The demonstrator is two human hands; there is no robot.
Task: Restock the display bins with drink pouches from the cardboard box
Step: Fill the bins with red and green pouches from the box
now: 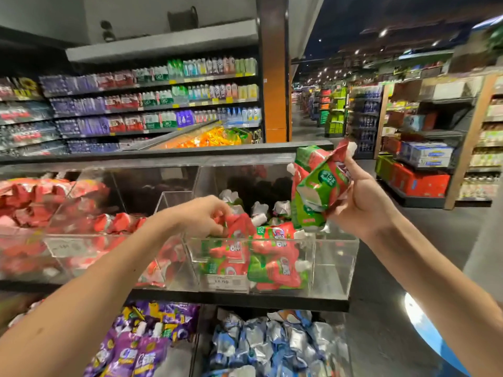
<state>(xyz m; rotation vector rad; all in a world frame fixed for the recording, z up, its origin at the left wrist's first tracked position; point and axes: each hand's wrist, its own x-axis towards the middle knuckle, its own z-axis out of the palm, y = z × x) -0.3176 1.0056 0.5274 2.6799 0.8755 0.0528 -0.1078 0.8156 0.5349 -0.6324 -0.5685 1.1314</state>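
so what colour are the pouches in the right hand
Red and green pouches in the right hand, head view.

Even store lighting, soft wide-angle frame.
Small ceiling lamps (383,32) glow against a dark ceiling, and a bright patch glares on the floor (381,322) at lower right. Pale reflections sheen the clear display bins (334,257). Drink pouches (30,205) at the display shelf's (245,297) left end and the far shelves (152,99) are blurred. Straight lines bow toward the corners.
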